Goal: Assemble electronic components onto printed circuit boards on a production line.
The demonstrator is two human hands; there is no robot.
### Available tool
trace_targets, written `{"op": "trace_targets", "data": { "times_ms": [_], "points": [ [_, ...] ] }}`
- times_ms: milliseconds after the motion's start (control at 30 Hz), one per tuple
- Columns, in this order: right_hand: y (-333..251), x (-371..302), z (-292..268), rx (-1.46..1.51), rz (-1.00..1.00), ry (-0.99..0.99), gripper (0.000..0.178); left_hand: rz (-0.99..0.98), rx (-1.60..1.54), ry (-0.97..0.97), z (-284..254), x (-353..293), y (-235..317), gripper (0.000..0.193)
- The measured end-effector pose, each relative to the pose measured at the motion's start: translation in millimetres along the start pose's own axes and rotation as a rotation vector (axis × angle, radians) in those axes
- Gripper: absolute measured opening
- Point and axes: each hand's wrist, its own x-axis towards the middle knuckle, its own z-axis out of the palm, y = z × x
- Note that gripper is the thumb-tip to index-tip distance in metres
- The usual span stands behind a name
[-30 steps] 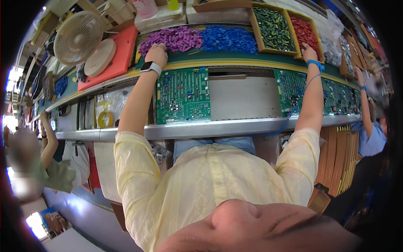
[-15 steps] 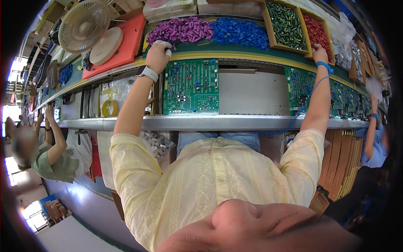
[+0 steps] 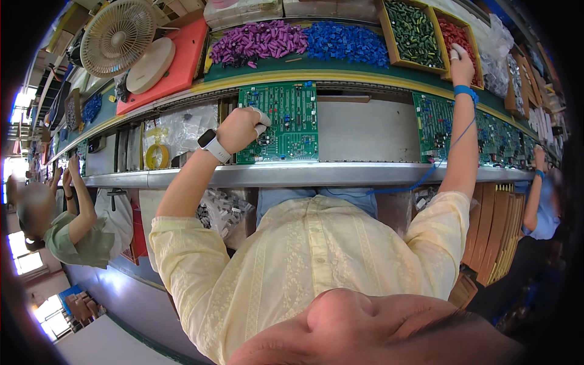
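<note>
Some bare panel (image 3: 365, 131) borders the counter's near edge (image 3: 347, 175); left hand (image 3: 242, 128) over green board (image 3: 302, 131), right hand (image 3: 462, 68) at red parts (image 3: 457, 36); both curled, grips unclear.

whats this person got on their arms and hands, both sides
Pale yellow sleeves end near the elbows. The left hand wears whitish finger covers and a dark-faced watch on a white band; the right hand, whitish finger covers and a blue wrist strap with a coiled blue cord.

The left hand (image 3: 243, 129) has moved from the purple parts (image 3: 261, 42) to the green circuit board (image 3: 295, 118), perhaps touching it.
</note>
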Motion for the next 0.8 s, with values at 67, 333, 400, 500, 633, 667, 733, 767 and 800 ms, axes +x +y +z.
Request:
{"op": "trace_targets", "data": {
  "times_ms": [67,333,400,500,633,667,733,767,800],
  "points": [
    [-51,-25,-8,0.395,0.094,-0.175,0.032,0.010,0.013,-0.022,0,2,-3,0.014],
    [-192,-158,-40,0.740,-0.179,-0.668,0.013,0.052,0.088,-0.071,0,3,-5,0.013],
    [-204,-182,-41,0.764,-0.202,-0.728,0.014,0.104,0.111,-0.100,0,6,-5,0.016],
    [-217,-200,-39,0.762,-0.300,-0.808,0.017,0.154,0.151,-0.095,0,7,-3,0.018],
    [-223,-213,-34,0.754,-0.443,-0.852,0.023,0.198,0.109,-0.026,3,6,1,0.024],
    [-225,-217,-34,0.803,-0.425,-0.878,0.021,0.168,0.146,-0.073,0,7,7,0.027],
    [-232,-221,-38,0.754,-0.403,-0.906,0.020,0.136,0.179,-0.117,-2,8,12,0.031],
    [-235,-222,-39,0.708,-0.381,-0.931,0.018,0.121,0.198,-0.146,-2,9,12,0.036],
    [-238,-224,-39,0.706,-0.383,-0.934,0.018,0.106,0.216,-0.175,-2,9,11,0.042]
  ]
}}
